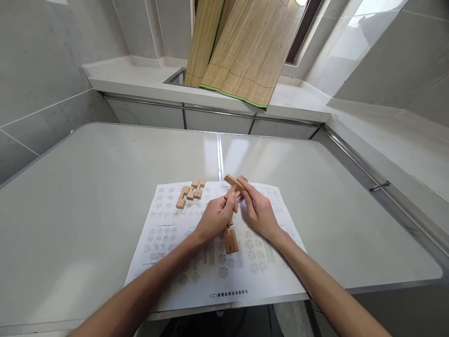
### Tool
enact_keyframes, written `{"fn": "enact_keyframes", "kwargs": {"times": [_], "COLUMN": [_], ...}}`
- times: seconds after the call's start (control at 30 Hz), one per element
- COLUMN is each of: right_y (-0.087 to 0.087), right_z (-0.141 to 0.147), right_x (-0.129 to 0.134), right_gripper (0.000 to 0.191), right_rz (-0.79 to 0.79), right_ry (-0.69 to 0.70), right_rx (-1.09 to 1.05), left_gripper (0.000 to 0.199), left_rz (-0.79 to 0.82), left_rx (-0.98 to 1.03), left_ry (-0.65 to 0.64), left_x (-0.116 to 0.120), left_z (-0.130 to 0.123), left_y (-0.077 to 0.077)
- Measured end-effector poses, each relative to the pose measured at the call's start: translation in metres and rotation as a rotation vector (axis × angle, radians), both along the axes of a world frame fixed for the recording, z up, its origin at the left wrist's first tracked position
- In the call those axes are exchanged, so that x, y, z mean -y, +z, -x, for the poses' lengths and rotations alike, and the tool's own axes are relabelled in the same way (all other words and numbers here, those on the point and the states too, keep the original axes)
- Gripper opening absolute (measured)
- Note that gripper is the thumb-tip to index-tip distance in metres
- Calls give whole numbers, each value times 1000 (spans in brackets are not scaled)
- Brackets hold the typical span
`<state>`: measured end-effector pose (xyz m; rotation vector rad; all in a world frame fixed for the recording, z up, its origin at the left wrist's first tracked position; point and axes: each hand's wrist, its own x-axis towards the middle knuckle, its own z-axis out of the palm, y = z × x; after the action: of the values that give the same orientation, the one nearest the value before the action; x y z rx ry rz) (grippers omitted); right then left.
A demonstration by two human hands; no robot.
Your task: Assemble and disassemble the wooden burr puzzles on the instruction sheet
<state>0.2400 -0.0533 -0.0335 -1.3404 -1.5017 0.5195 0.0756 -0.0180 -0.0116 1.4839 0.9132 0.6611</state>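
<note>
Light-brown wooden bars (233, 181), straight-edged and crossed at an angle, are pinched in the fingers of the left hand (214, 217) and the right hand (260, 209), close together above a printed sheet (266, 288) bearing notched blocks (191, 193), on a pale table (87, 210).

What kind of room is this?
Maybe a kitchen or a washing corner: what looks like a metal sink is set in a white counter, with grey tiled walls around.
</note>
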Motion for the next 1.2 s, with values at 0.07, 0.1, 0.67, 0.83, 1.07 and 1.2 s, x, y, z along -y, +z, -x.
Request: {"fn": "enact_keyframes", "kwargs": {"times": [0.07, 0.1, 0.67, 0.83, 1.07, 1.2], "right_y": [1, 1, 2, 2, 9, 14], "right_z": [0, 0, 1, 0, 0, 1], "right_x": [0, 0, 2, 0, 1, 9], "right_gripper": [44, 43, 41, 38, 38, 17], "right_rz": [2, 4, -43, -49, -115, -101], "right_ry": [1, 0, -88, -69, -207, -30], "right_rx": [-23, -29, 33, -1, 21, 76], "left_gripper": [53, 53, 58, 57, 53, 52], "left_rz": [-13, -19, -31, -16, -87, -176], "left_rx": [-2, -6, -29, -20, 11, -21], "left_ry": [-1, 0, -3, 2, 129, 300], "left_x": [-1, -1, 3, 2, -4, -12], "left_z": [0, 1, 0, 1, 5, 10], "left_y": [-1, -1, 6, 4, 8, 10]}}
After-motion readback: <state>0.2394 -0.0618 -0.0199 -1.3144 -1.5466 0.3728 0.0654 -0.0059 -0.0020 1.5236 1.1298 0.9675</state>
